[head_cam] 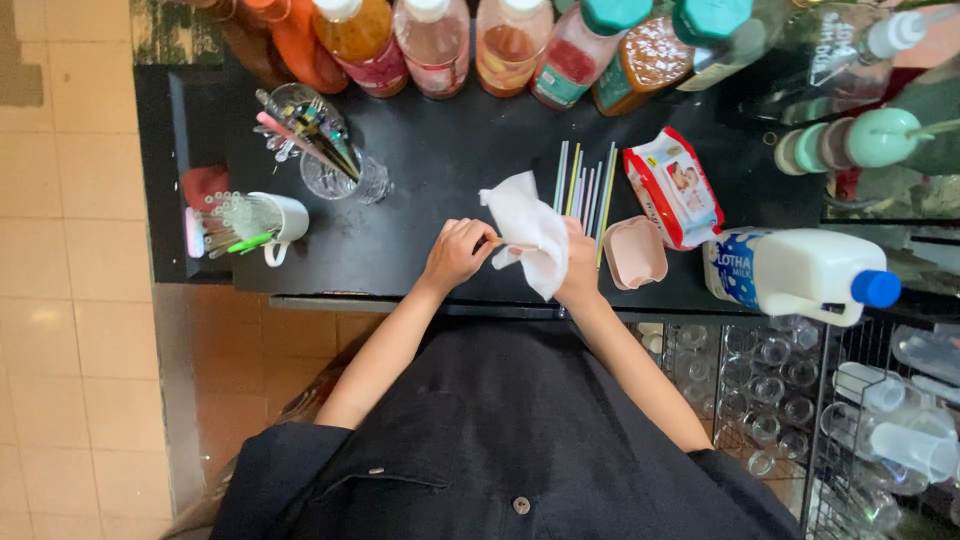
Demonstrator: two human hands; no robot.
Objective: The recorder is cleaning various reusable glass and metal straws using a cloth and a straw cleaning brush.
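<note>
Head view — wipe [530,235] between fingers [470,240]

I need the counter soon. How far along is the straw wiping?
Done: I cannot tell which are wiped; some straws stand in the clear glass and the white mug. In hand: the left hand holds one thin straw while the right hand holds a white wet wipe around it. Left: perhaps the row of pastel straws lying on the black counter.
</note>
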